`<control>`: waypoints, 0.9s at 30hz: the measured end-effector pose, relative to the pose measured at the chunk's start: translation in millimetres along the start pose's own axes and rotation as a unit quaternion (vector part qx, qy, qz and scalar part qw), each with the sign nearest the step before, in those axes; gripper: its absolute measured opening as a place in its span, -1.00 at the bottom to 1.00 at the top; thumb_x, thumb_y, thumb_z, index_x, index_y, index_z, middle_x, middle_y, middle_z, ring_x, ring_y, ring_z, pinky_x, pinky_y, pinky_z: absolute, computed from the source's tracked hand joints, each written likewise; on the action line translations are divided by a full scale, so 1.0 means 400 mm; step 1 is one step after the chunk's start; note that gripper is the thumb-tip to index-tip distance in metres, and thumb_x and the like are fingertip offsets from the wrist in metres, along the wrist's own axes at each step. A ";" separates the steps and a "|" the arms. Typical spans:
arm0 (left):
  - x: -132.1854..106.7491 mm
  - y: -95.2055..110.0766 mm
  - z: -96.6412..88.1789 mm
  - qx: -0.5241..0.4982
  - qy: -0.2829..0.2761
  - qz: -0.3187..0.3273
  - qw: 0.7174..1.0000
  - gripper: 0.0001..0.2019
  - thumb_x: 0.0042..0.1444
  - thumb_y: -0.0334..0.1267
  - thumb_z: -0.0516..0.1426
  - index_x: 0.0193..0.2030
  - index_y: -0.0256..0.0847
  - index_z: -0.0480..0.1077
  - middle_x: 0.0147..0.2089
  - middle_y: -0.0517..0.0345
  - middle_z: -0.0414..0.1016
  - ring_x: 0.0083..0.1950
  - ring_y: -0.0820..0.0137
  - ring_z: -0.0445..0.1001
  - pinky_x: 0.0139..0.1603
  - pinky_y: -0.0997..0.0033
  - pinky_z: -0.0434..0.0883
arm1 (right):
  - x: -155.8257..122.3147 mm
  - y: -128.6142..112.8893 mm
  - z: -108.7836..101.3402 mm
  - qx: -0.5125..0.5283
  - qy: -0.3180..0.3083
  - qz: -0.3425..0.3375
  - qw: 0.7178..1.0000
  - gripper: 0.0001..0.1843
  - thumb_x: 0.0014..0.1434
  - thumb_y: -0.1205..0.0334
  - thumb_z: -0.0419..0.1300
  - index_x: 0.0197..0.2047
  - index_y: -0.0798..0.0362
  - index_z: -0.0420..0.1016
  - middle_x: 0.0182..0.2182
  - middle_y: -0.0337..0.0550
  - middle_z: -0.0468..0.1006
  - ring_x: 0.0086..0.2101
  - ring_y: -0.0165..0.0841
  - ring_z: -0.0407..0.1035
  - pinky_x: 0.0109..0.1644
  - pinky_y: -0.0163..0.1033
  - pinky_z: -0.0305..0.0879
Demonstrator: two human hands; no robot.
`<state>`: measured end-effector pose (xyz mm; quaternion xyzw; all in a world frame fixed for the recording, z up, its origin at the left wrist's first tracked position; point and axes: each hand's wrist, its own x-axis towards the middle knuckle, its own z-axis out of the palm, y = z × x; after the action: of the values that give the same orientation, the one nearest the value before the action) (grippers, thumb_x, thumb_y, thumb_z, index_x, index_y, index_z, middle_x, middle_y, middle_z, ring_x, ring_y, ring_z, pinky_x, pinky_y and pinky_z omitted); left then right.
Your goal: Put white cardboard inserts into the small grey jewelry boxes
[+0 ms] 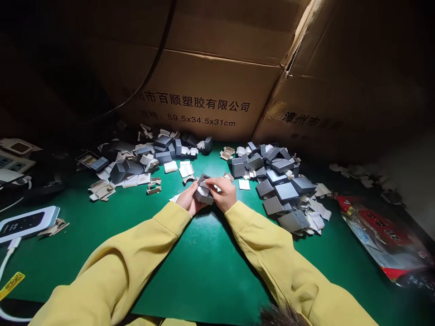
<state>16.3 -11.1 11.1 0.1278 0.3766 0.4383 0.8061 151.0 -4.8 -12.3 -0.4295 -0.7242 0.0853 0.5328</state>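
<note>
- the small grey box (204,195) is held between the two hands, just above the green table (204,276), in the middle of the view and between two heaps
- the left hand (189,199) cups the box from its left side and from below, fingers curled around it; how tightly they press cannot be told
- the right hand (224,192) has thumb and fingers drawn close together at the upper right edge of the box, nearly closed; they touch it there, but whether they grip a flap, the wall or something inside is too small to tell
- the step in hand looks like fine work at the open top of the box, with the left hand steadying and the right fingers doing the work
- the next move seems to call for a firm but gentle left hold, so the thin walls do not buckle, and a careful pinch at the edge
- the left heap (163,157) mixes grey boxes with pale card pieces; the right heap (287,191) has more boxes, stacked loosely, with crumpled white scraps at its near right side
- a white square (244,184) lies just beside the right heap, and a folded card piece (154,186) lies near the left one
- large cardboard cartons (210,77) stand behind both heaps
</note>
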 end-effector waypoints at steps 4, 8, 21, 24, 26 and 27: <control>0.008 -0.003 -0.009 0.007 -0.024 0.008 1.000 -0.76 0.32 -0.24 -0.10 0.03 -0.20 0.28 -0.30 0.06 0.51 -0.43 0.36 0.51 -0.41 0.35 0.49 | 0.003 0.004 0.000 -0.021 0.037 0.027 0.999 -0.83 0.19 0.21 0.16 -0.33 -0.06 0.60 -0.35 -0.14 0.47 -0.29 -0.32 0.34 -0.22 -0.19 0.35; 0.012 -0.005 -0.018 0.028 -0.039 0.012 0.999 -0.77 0.31 -0.25 -0.10 0.03 -0.18 0.27 -0.26 0.03 0.50 -0.37 0.32 0.53 -0.38 0.30 0.51 | 0.004 0.003 0.001 0.018 0.012 0.078 0.997 -0.84 0.16 0.26 0.15 -0.26 -0.03 0.57 -0.38 -0.18 0.39 -0.37 -0.38 0.32 -0.29 -0.25 0.34; 0.010 -0.010 -0.047 0.080 -0.115 0.056 0.989 -0.70 0.18 -0.21 0.12 0.03 -0.21 0.31 -0.14 -0.02 0.49 -0.30 0.30 0.53 -0.37 0.32 0.50 | 0.005 0.009 0.013 0.124 -0.004 0.255 0.959 -0.72 0.00 0.17 0.17 -0.17 0.03 0.47 -0.36 -0.24 0.46 -0.44 -0.43 0.29 -0.40 -0.29 0.35; -0.002 0.000 -0.040 0.074 -0.135 0.056 0.987 -0.75 0.15 -0.21 0.15 -0.04 -0.21 0.34 -0.16 0.00 0.49 -0.27 0.27 0.53 -0.35 0.30 0.50 | 0.006 0.005 0.010 0.083 0.012 0.212 0.974 -0.77 0.00 0.16 0.16 -0.25 0.03 0.49 -0.40 -0.22 0.47 -0.48 -0.42 0.27 -0.41 -0.28 0.33; -0.009 0.006 -0.037 0.073 -0.139 0.055 0.986 -0.77 0.13 -0.20 0.16 -0.09 -0.22 0.36 -0.18 0.01 0.49 -0.25 0.25 0.53 -0.28 0.23 0.51 | 0.007 -0.001 0.008 0.052 0.012 0.168 0.984 -0.82 0.02 0.17 0.15 -0.31 0.03 0.50 -0.44 -0.21 0.47 -0.50 -0.41 0.26 -0.42 -0.27 0.31; -0.013 0.008 -0.036 0.074 -0.140 0.056 0.986 -0.77 0.12 -0.19 0.17 -0.10 -0.22 0.36 -0.19 0.02 0.50 -0.24 0.24 0.53 -0.24 0.20 0.51 | 0.007 -0.005 0.009 0.039 0.008 0.149 0.988 -0.84 0.04 0.18 0.15 -0.33 0.03 0.50 -0.45 -0.21 0.47 -0.50 -0.41 0.25 -0.42 -0.27 0.30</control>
<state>2.5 -15.2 5.4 0.2679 0.2838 0.4316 0.8133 146.7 -2.8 -10.6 -0.5123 -0.6441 0.1885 0.5359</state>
